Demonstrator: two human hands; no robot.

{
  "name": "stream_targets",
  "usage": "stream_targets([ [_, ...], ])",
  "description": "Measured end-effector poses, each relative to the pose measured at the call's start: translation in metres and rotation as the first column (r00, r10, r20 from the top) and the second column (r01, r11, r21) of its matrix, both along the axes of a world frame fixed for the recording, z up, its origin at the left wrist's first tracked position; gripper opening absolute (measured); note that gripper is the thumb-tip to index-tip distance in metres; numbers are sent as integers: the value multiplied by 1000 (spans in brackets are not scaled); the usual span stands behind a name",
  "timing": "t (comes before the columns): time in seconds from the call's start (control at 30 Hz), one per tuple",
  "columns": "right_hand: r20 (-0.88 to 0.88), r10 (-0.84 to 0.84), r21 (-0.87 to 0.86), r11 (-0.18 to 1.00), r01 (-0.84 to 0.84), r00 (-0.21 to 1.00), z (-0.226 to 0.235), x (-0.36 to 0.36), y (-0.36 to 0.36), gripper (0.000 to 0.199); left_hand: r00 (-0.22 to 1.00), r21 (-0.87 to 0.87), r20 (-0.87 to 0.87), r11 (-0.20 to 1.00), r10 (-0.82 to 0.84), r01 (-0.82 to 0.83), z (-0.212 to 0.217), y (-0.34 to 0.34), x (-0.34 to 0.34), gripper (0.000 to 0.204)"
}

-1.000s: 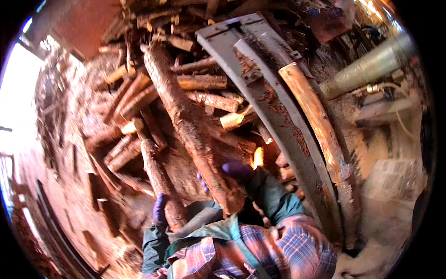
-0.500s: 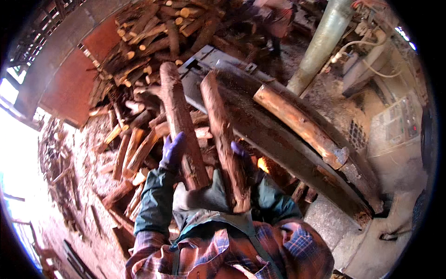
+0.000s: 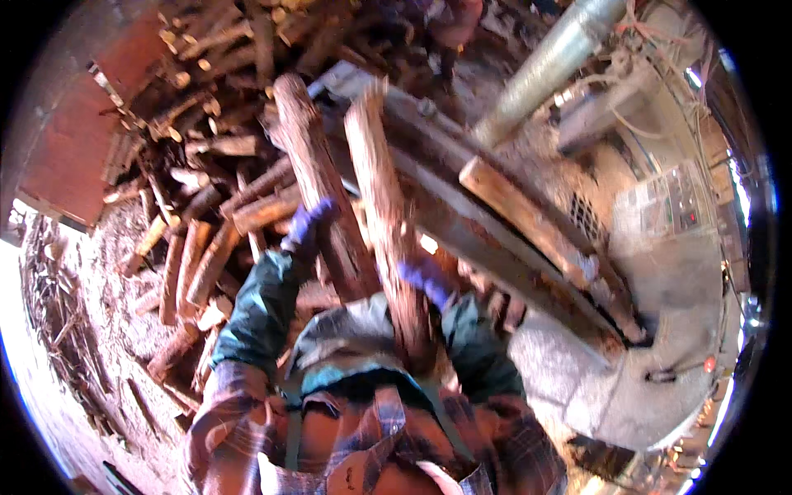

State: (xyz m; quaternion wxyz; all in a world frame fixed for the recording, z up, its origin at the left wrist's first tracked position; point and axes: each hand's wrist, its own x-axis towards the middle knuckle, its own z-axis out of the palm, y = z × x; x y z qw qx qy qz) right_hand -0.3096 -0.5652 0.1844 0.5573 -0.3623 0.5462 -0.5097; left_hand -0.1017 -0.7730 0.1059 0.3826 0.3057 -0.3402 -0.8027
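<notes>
Two long, rough-barked logs are in my hands, side by side and tilted away from my body. My left hand (image 3: 309, 224), in a purple glove, is closed on the left log (image 3: 307, 153). My right hand (image 3: 426, 280), gloved the same way, grips the right log (image 3: 377, 165) from its right side near the lower end. Both lower ends rest near my grey-green apron (image 3: 342, 338). The far ends reach up beside a metal trough (image 3: 437, 194). The fingers under the logs are partly hidden.
Another log (image 3: 532, 223) lies along the trough's right side. A big heap of cut logs (image 3: 223, 148) covers the far left. Beyond the trough slants a thick metal pipe (image 3: 549, 74). A control panel (image 3: 660, 202) stands at the right. Another person (image 3: 454, 25) is at the far edge.
My view has shifted, so the trough and heap sit further left. The right log shows a paler side, and more of my right hand is visible against it. Both logs stay in my hands.
</notes>
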Motion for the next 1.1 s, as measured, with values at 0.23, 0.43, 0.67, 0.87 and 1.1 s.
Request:
stream_targets([
  [0.23, -223, -27, -503, 859, -91, 975, 190, -81, -146, 61, 993, 71, 37, 991, 111, -113, 48, 34, -31, 54],
  [0.43, -936, -166, -263, 915, -306, 309, 175, -164, -263, 73, 980, -50, 124, 988, 153, -148, 25, 41, -35, 49],
  [0.67, -975, -5, -44, 984, -173, 221, -2, -200, -233, 94, 978, 27, 123, 984, 170, -175, 34, 67, -37, 48],
  [0.87, -986, 129, 117, 987, -112, 107, 8, -209, -204, 100, 982, 77, 35, 979, 187, -189, 22, 65, -42, 55],
  [1.1, -971, 238, 236, 965, 113, -9, 18, -179, -217, 119, 974, 28, 169, 987, 149, -156, 28, 66, -37, 62],
])
